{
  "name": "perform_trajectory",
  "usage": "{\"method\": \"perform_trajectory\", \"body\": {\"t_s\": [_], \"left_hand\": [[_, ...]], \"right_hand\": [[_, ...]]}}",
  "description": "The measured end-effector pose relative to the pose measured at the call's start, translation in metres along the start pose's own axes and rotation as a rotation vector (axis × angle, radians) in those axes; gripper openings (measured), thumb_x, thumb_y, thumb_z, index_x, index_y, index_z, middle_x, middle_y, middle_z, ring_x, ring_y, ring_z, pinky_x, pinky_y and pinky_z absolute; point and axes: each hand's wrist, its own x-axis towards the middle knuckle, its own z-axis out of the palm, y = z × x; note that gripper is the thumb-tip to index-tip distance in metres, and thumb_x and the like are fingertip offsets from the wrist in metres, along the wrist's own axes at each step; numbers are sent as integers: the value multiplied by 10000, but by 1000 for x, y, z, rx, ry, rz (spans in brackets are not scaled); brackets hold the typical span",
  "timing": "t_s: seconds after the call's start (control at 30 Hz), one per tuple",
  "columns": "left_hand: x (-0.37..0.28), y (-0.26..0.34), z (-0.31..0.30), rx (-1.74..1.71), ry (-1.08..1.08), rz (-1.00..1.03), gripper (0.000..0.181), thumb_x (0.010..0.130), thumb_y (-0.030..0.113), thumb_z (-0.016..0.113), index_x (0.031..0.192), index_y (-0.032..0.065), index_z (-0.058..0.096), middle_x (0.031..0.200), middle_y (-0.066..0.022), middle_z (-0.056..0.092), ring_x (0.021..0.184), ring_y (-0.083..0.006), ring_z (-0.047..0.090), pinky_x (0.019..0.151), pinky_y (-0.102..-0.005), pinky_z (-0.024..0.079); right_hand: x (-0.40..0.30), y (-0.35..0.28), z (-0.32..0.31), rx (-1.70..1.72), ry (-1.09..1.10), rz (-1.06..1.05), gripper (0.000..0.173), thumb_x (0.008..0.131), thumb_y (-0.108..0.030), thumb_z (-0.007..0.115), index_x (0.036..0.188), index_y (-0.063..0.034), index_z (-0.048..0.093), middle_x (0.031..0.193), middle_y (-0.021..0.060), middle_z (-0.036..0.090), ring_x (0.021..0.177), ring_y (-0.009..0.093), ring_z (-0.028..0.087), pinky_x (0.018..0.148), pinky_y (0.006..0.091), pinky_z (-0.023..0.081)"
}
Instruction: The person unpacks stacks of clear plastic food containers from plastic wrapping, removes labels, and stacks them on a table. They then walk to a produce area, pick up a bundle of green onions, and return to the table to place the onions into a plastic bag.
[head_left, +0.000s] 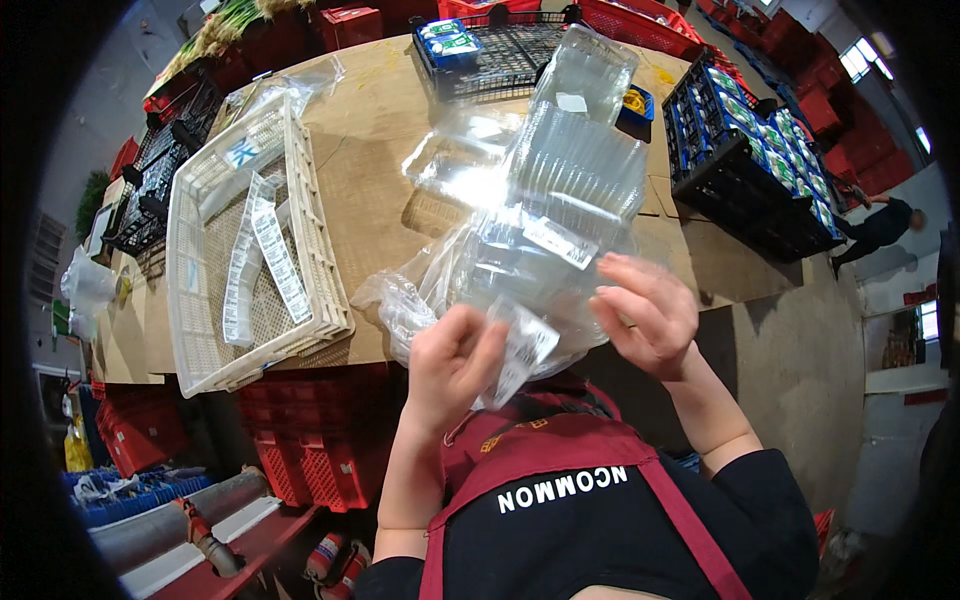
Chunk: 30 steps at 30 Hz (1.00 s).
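Note:
My left hand (454, 364) pinches a strip of printed white labels (529, 345) near the table's front edge. To its right, my right hand (649, 319) is slightly blurred, its fingers apart and nothing visible in them. Its fingertips are close to a white label (566, 246) on a clear plastic tray (510, 255); whether they touch is unclear. Crumpled clear plastic film (405, 304) lies around that tray's left side. Behind it, a nested stack of clear plastic trays (581, 161) leans away from me, with more clear trays (465, 161) beside it.
A white plastic crate (319, 247) at left holds label strips (277, 259). Black crates with wrapped packs (780, 150) stand at right. At the back are a black crate (517, 64) and a blue tub of yellow bands (636, 103). Another person (881, 225) is far right.

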Motion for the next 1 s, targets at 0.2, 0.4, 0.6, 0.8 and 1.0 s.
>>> {"method": "perform_trajectory", "body": {"t_s": [0.2, 0.4, 0.6, 0.8, 1.0], "left_hand": [[55, 14, 27, 471, -19, -9, 202, 781, 152, 560, 725, -41, 545, 563, -133, 519, 493, -195, 489, 506, -294, 401], [71, 10, 44, 1014, -96, 13, 287, 806, 256, 518, 756, -17, 592, 749, -170, 605, 745, -299, 590, 671, -390, 460], [46, 32, 12, 862, -208, -221, 318, 775, 291, 557, 712, -19, 588, 620, -143, 588, 583, -288, 583, 544, -350, 455], [-22, -1, -49, -51, -108, -398, 153, 728, 20, 566, 596, -23, 502, 613, -69, 601, 479, -38, 461, 432, -192, 364], [-22, -12, -25, -56, -58, 253, 167, 706, -23, 554, 579, 0, 449, 610, -40, 535, 497, -58, 454, 448, -199, 344]], "right_hand": [[1, 2, -16, -418, 121, -78, 378, 560, 35, 597, 925, -52, 634, 598, 4, 349, 519, 150, 355, 520, 294, 308], [-14, -11, 7, -52, 0, -24, 278, 650, 13, 574, 921, -36, 614, 750, 58, 578, 655, 188, 548, 583, 293, 433], [-18, 4, 19, 177, -412, 99, 343, 625, -172, 708, 935, -80, 594, 1056, 45, 595, 1010, 213, 549, 923, 398, 355], [-15, 2, 19, 101, -366, 141, 317, 609, -210, 723, 880, -88, 612, 1015, 36, 613, 977, 200, 565, 892, 365, 384], [0, -3, 17, 58, -367, 154, 308, 599, -203, 726, 862, -81, 623, 943, 57, 630, 941, 214, 577, 855, 353, 410]]}}
